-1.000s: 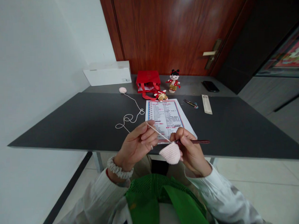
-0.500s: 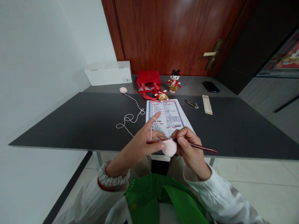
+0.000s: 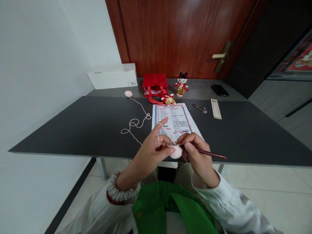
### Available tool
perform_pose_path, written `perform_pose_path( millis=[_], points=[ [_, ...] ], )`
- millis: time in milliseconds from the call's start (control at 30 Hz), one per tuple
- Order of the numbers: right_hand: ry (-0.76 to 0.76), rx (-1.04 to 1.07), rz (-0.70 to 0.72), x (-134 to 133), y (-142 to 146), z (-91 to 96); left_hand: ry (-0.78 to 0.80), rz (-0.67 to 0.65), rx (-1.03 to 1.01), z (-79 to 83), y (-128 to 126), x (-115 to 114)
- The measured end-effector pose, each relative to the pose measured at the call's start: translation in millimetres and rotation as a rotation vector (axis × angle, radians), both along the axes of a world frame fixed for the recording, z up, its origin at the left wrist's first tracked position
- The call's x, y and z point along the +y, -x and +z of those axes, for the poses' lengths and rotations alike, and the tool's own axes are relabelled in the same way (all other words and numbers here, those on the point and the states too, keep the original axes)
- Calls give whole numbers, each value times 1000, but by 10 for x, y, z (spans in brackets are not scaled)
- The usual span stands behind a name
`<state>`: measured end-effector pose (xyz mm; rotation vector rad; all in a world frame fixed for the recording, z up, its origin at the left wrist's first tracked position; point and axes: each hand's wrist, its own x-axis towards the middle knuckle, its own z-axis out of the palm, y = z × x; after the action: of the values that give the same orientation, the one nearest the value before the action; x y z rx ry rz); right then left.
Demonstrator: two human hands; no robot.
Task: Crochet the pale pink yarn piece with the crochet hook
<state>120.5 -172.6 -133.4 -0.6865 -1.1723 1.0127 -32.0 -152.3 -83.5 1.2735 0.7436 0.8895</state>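
My left hand (image 3: 152, 144) pinches a small pale pink crochet piece (image 3: 176, 152) by its upper edge, index finger raised. Pale pink yarn (image 3: 135, 124) runs over that finger down to the piece, and its loose length curls across the table to a small yarn ball (image 3: 128, 94). In my right hand (image 3: 198, 153) is a crochet hook with a dark red handle (image 3: 214, 154); its metal tip meets the top edge of the piece. Beneath both hands lies a printed pattern sheet (image 3: 180, 118).
Behind the sheet on the dark table (image 3: 94, 122) are a red gift bag (image 3: 155, 83), a small doll body (image 3: 168, 99) and a standing doll (image 3: 182, 84). Small scissors (image 3: 199, 108), a pale flat packet (image 3: 216, 109) and a phone (image 3: 220, 90) lie right. A white box (image 3: 113, 76) stands back left.
My left hand has shifted slightly right and turned the crochet piece, so less of its rounded side shows. The right hand and hook have stayed almost in place.
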Motion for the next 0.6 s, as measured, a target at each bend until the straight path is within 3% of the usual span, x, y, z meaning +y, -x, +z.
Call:
perform_pose_path(
  millis=[133,300,433,600],
  points=[
    [4,14,-36,15,-29,-18,-7,0,-16,15,8,-7],
    [86,61,125,30,-122,20,-42,33,43,-13,52,-9],
    [48,27,182,54,-214,78,-87,63,60,-54,75,-21],
    [15,-80,141,49,-281,111,-123,87,68,-77,85,-23]
  ],
)
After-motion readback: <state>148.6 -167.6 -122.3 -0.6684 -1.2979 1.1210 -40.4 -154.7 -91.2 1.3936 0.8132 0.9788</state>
